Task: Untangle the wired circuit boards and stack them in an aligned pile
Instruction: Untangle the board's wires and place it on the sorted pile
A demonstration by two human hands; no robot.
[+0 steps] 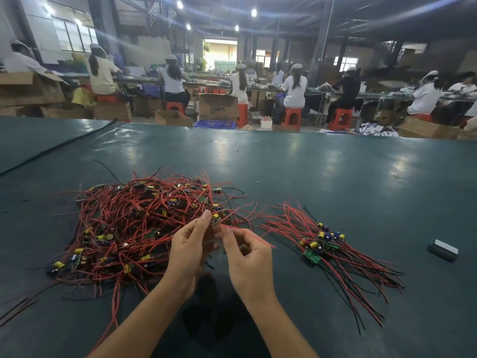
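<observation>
One circuit board [215, 219], fitted with a yellow capacitor, is held just above the near edge of the tangled heap [124, 223] of boards and wires. Left hand [189, 250]: grip closed, fingertips pinching the board. Right hand [249, 254]: grip pinched on a red wire [268, 243] leading from that board. The aligned pile [320, 244] lies to the right, apart from the heap, on the dark green table [309, 177]. A grey block [443, 250] rests farther right.
</observation>
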